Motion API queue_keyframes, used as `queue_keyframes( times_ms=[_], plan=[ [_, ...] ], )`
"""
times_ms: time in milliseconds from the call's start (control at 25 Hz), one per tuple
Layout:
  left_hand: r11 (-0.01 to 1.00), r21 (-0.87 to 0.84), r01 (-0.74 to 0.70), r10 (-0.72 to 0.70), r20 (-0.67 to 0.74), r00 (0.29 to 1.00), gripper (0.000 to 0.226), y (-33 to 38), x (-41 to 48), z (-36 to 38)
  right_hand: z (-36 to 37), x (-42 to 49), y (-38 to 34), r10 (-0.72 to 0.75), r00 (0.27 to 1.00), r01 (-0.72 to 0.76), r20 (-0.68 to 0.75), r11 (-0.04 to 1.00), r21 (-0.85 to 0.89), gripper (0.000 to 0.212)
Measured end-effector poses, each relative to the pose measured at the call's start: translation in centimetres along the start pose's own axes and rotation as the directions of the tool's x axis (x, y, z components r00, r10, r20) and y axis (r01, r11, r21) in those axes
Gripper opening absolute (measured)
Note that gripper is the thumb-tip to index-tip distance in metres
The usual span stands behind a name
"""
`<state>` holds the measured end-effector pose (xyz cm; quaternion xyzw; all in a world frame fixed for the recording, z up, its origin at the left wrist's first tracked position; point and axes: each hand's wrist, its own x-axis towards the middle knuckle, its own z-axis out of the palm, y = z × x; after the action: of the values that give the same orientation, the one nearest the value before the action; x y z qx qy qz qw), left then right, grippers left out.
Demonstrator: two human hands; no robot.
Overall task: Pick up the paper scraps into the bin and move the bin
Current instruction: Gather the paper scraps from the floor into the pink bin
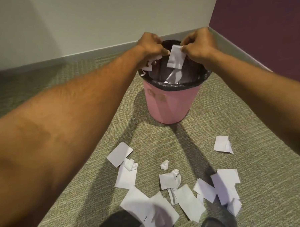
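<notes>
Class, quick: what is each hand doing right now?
Left hand: closed grip on crumpled paper scraps over the bin.
Right hand: closed, pinching a flat paper piece over the bin.

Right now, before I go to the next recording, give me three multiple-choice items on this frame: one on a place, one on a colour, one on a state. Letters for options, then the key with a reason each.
1. Where does the bin stand?
A. On a table
B. On the carpet near the wall corner
C. On a chair

2. What colour is the bin's outside?
A. Pink
B. Blue
C. Green

3. What is the right hand doing?
A. Resting flat on the floor
B. Hanging empty and open
C. Pinching a paper scrap over the bin

Key: B, the bin sits on carpet where two walls meet; A, its wall is pink under a black liner; C, its fingers hold the white scrap above the opening, while the left hand grips other scraps and many loose scraps lie on the floor.
</notes>
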<state>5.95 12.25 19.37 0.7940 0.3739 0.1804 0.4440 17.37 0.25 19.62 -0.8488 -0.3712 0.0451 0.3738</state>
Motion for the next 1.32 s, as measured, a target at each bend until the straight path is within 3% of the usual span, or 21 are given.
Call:
queue_keyframes(
  times_ms=[160,320,400,480,560,640,720,800,880,1000,1120,1200,1320],
  plan=[
    [1.000,0.010,0.015,-0.015,0.068,0.998,0.058,-0.7,-0.6,0.6,0.2,-0.9,0.3,-0.029,1.000,0.029,-0.002,0.999,0.037,0.018],
    [0.995,0.041,-0.096,0.095,0.034,0.995,0.032,-1.3,-1.6,0.2,-0.8,-2.8,1.2,-0.027,0.997,0.034,-0.075,0.994,0.102,0.016],
    [0.989,-0.036,-0.145,0.141,-0.098,0.985,0.018,-2.2,-2.7,-0.2,-1.8,-4.1,3.1,0.030,0.989,-0.007,-0.143,0.988,0.156,0.016],
    [0.979,-0.132,-0.156,0.105,-0.334,0.937,0.028,-4.6,-4.7,-0.2,-2.1,-5.6,6.9,0.125,0.972,-0.095,-0.201,0.984,0.149,0.016],
    [0.985,-0.145,-0.097,0.023,-0.446,0.895,0.035,-8.8,-8.4,1.2,-1.4,-7.3,11.8,0.209,0.963,-0.207,-0.171,0.978,0.031,0.016],
    [0.999,-0.032,0.008,-0.017,-0.298,0.954,0.042,-14.1,-13.0,4.5,0.0,-9.1,16.9,0.321,0.947,-0.316,0.011,0.935,-0.160,0.010],
    [0.992,0.090,0.088,-0.094,0.064,0.994,0.041,-18.4,-16.9,8.3,1.7,-10.9,21.5,0.452,0.869,-0.354,0.201,0.852,-0.385,0.029],
    [0.970,0.226,0.095,-0.177,0.378,0.909,0.058,-20.0,-19.5,11.2,3.2,-12.7,24.9,0.540,0.786,-0.313,0.301,0.768,-0.559,0.059],
    [0.913,0.401,-0.076,-0.185,0.572,0.799,0.087,-20.3,-21.2,13.7,4.0,-14.3,26.9,0.587,0.740,-0.291,0.327,0.718,-0.632,0.080],
    [0.766,0.566,-0.303,-0.215,0.671,0.709,0.101,-20.2,-23.9,16.6,5.1,-16.4,28.0,0.554,0.720,-0.202,0.419,0.744,-0.637,0.085],
    [0.670,0.633,-0.388,-0.220,0.669,0.710,0.101,-21.1,-25.0,17.8,5.9,-18.2,28.1,0.394,0.783,-0.053,0.481,0.813,-0.580,0.049],
    [0.633,0.653,-0.415,-0.185,0.649,0.738,0.087,-21.2,-24.9,18.1,6.1,-18.8,27.6,0.327,0.805,0.012,0.496,0.826,-0.564,0.030],
    [0.589,0.650,-0.480,-0.060,0.627,0.777,0.057,-21.0,-25.1,18.5,5.9,-19.3,27.0,0.290,0.801,0.089,0.524,0.808,-0.582,0.032]
  ],
)
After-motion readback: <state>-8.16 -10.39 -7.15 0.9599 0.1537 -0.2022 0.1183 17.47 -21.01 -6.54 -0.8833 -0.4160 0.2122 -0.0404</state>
